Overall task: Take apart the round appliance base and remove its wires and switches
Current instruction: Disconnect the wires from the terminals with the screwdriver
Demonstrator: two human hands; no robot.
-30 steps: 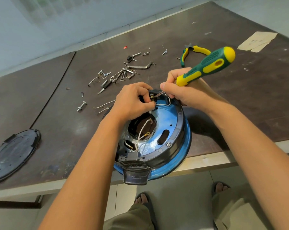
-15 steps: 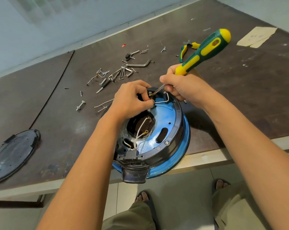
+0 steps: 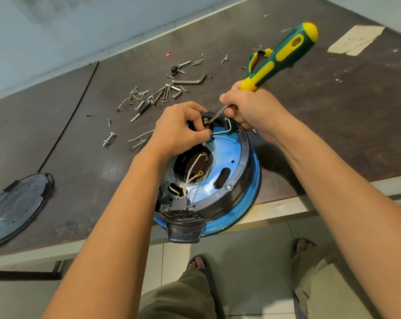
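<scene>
Screwdriver (image 3: 280,56) handle is tipping up steeper than a second ago, while its tip is staying at the small terminal (image 3: 207,124) on the far rim of the round appliance base (image 3: 236,162)

That base is lying open side up at the near edge of the surface (image 3: 79,157), overhanging it slightly; the right hand (image 3: 252,109) is gripping the screwdriver low, fingers curling round the shaft, so the tool's long axis is running from the far right corner down and leftward into the terminal. The left hand (image 3: 178,127) is sitting nearer, pinching the fitting just beside the tip where the white wire (image 3: 224,130) is bending in; what exactly it is pinching is hidden. Any levering is probably going to be pushing toward the left hand's fingers
</scene>
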